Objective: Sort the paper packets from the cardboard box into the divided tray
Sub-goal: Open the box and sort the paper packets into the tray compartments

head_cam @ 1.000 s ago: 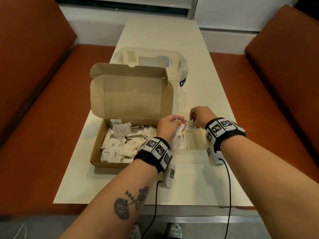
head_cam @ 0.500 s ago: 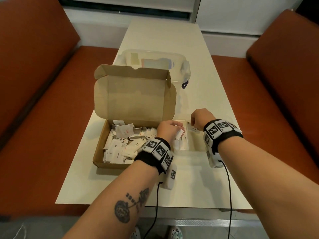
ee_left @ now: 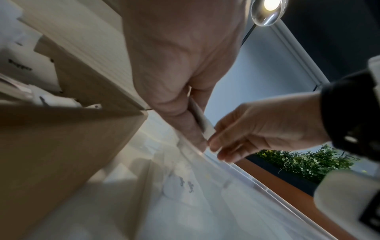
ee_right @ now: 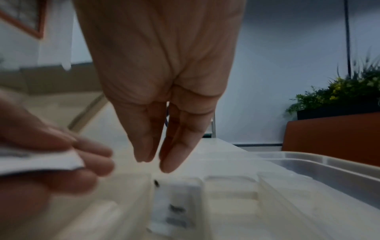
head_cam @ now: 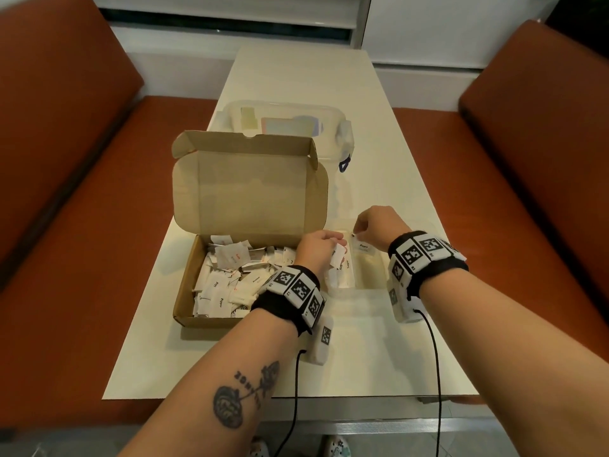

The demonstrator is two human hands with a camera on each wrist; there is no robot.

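Observation:
An open cardboard box (head_cam: 182, 303) with its lid standing up holds several white paper packets (head_cam: 227, 285). Just right of it sits the clear divided tray (head_cam: 370, 273). My left hand (head_cam: 336, 246) hovers over the tray's left part and pinches a few packets (ee_left: 202, 124). My right hand (head_cam: 358, 231) hangs over the tray with straight fingers (ee_right: 144, 146) pointing down and nothing between them. Right under them a "Pepper" packet (ee_right: 174, 206) lies in a middle compartment. A "Sugar" packet (head_cam: 346, 266) lies in the left one.
A clear lidded plastic container (head_cam: 286, 127) stands behind the box on the white table (head_cam: 362, 364). Orange benches (head_cam: 82, 258) flank the table on both sides. A planter with greenery (ee_right: 339, 97) stands beyond the right bench.
My right hand lowered the Pepper packet into the tray and let it go. The left hand sank slightly towards the tray, still holding its packets.

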